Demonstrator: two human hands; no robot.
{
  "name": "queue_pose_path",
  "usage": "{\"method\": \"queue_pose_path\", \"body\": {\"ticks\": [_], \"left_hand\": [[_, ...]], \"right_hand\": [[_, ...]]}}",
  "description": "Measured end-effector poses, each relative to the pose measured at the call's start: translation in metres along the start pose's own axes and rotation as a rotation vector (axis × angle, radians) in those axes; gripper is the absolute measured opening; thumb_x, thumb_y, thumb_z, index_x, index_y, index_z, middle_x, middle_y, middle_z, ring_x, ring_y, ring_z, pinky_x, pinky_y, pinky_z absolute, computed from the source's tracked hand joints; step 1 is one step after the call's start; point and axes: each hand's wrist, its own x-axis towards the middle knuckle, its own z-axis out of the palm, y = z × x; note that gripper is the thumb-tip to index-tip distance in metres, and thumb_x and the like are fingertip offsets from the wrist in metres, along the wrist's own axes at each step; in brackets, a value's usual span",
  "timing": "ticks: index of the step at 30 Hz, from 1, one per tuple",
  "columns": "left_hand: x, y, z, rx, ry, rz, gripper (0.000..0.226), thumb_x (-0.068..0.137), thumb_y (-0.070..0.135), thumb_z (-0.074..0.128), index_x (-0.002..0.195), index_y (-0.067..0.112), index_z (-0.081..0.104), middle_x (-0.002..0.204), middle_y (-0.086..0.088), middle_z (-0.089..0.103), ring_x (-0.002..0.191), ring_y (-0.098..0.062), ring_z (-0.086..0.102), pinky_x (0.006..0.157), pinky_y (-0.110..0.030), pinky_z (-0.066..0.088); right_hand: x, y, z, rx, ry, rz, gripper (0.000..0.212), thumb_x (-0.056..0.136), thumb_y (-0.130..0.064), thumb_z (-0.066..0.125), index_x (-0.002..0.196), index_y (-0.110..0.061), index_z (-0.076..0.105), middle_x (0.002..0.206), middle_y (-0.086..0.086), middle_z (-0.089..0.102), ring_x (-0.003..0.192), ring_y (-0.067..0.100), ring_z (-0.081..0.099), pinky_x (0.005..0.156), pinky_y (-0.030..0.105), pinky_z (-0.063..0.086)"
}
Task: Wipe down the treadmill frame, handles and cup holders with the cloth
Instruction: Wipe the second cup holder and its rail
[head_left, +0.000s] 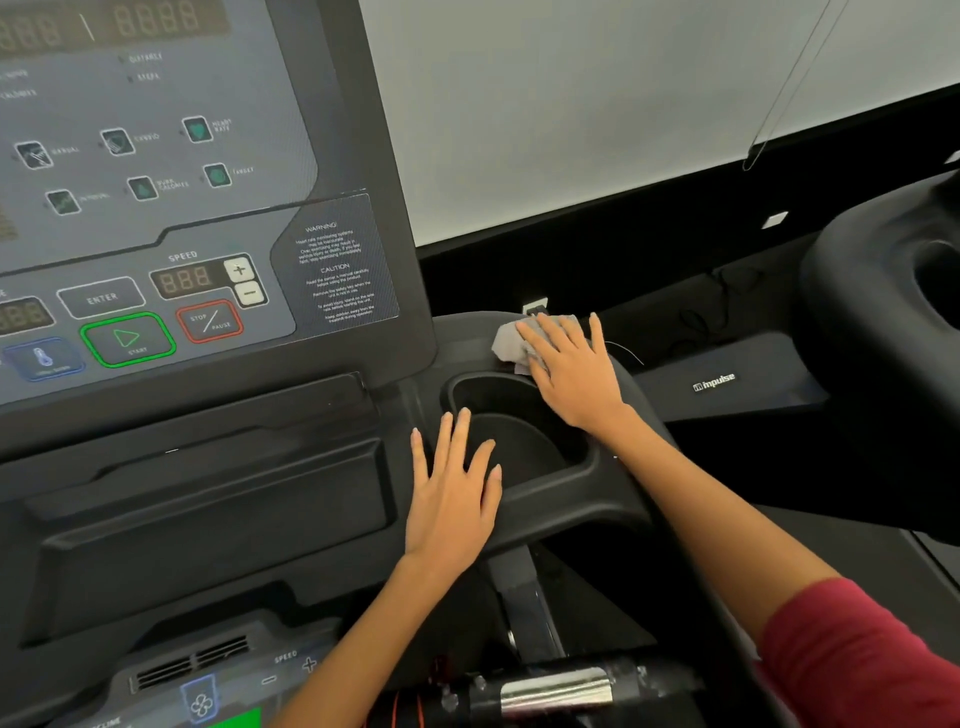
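2 flat hands: right hand (574, 366) presses the cloth (511, 343) on the frame at 12 o'clock of the cup holder (511, 431); left hand (452, 493) rests at 7 o'clock, holding nothing. Next, likely the holder's inside.

The black treadmill console (519, 509) carries everything here. A grey cloth (511, 340) lies on its top surface just beyond the cup holder (514, 431), under the straight fingers of the right hand (571, 371). The left hand (452, 499) rests flat on the holder's near rim, fingertips reaching over the hollow.
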Motion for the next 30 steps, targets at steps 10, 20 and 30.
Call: {"method": "queue_pose_path", "body": {"ticks": [10,20,30], "left_hand": [[-0.005,0.007,0.004,-0.028,-0.021,0.157,0.052,0.099,0.032,0.024,0.100,0.015,0.074,0.102,0.002,0.072,0.128,-0.021,0.048,0.115,-0.047,0.022],[-0.009,0.008,0.004,-0.083,-0.031,0.152,0.063,0.098,0.034,0.015,0.083,0.015,0.072,0.069,0.004,0.068,0.120,-0.019,0.054,0.117,-0.044,0.019],[-0.008,0.025,0.003,-0.094,-0.070,0.114,0.059,0.097,0.034,0.014,0.091,0.015,0.069,0.078,0.004,0.068,0.101,-0.017,0.062,0.118,-0.048,0.008]], "right_hand": [[-0.064,0.002,-0.011,-0.204,-0.096,0.369,0.056,0.093,-0.038,0.026,0.135,-0.010,0.051,0.115,0.020,0.061,0.095,0.037,0.059,0.092,0.055,0.042],[-0.165,0.004,-0.014,-0.220,0.087,0.371,0.053,0.091,-0.032,0.031,0.137,-0.015,0.051,0.132,0.025,0.053,0.101,0.041,0.057,0.095,0.062,0.033],[-0.105,0.016,-0.022,0.043,-0.055,0.271,0.064,0.088,-0.037,0.009,0.145,-0.032,0.038,0.156,-0.001,0.030,0.146,0.031,0.018,0.105,0.074,-0.001]]}}
